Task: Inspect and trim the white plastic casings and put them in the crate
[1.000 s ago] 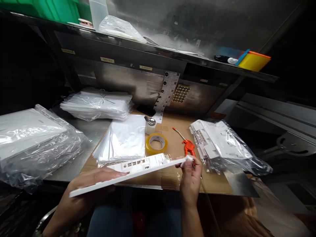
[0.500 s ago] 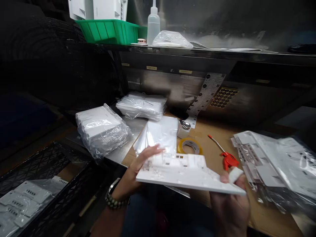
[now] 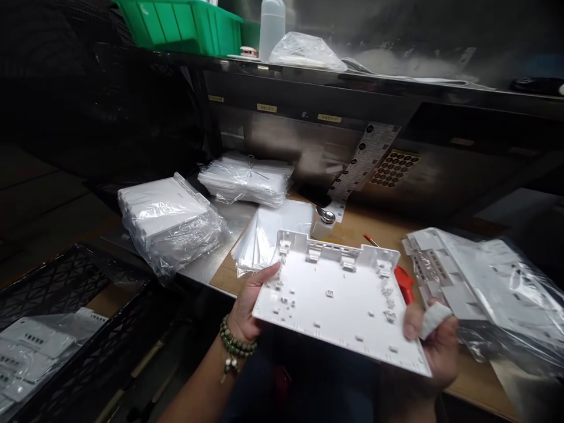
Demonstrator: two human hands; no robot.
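Observation:
A white plastic housing panel (image 3: 339, 305), its ribbed inner side with clips and small posts facing me, is held up between both hands above the bench's front edge. My left hand (image 3: 251, 302) grips its left edge, thumb on top and fingers hidden beneath. At the right edge my right hand (image 3: 434, 346) clamps the panel with the thumb over its face. A small white wad, like folded cloth or paper (image 3: 435, 319), sits between that hand's thumb and fingers. Partly covered behind the panel lies a tool with a red handle (image 3: 404, 283).
Bagged white panels lie left (image 3: 163, 202) and right (image 3: 476, 282). A stack of clear bags (image 3: 247, 179) and loose bags (image 3: 282, 223) sit behind. A black crate (image 3: 83, 264) stands lower left. Overhead, a shelf (image 3: 299, 73) carries a green bin (image 3: 180, 26) and a bottle (image 3: 272, 29).
The panel has tipped so its inner face shows fully, now covering the yellow tape roll. My left hand has gone from outstretched fingers over the panel to gripping its left edge.

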